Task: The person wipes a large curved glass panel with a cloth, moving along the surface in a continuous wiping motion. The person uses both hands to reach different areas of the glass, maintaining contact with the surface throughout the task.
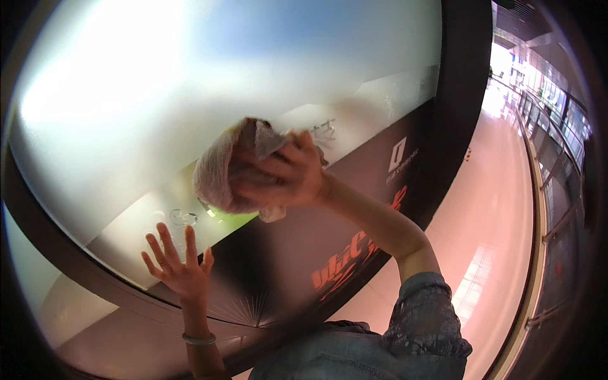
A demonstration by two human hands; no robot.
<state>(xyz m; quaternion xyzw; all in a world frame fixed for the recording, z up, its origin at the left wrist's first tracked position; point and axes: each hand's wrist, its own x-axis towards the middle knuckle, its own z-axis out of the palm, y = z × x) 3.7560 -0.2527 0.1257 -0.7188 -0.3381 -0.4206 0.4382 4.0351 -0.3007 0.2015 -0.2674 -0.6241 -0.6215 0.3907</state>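
Note:
A large upright glass panel (266,80) with a light, frosted-looking upper part and a dark lower band fills the view. My right hand (285,175) holds a crumpled whitish cloth (216,166) against it, near the centre, with part of the cloth hidden under the fingers. To the lower left, my left hand (178,268) is raised with its fingers spread and nothing in it, close to the glass; whether it touches cannot be told. A pale bangle (198,339) circles the left wrist. Red lettering (337,266) marks the dark band.
A dark frame (463,95) borders the panel on the right. Beyond it runs a shiny, pinkish floor (494,190) along a glass balustrade with a metal rail (553,118). Another pale panel lies past the frame at the lower left.

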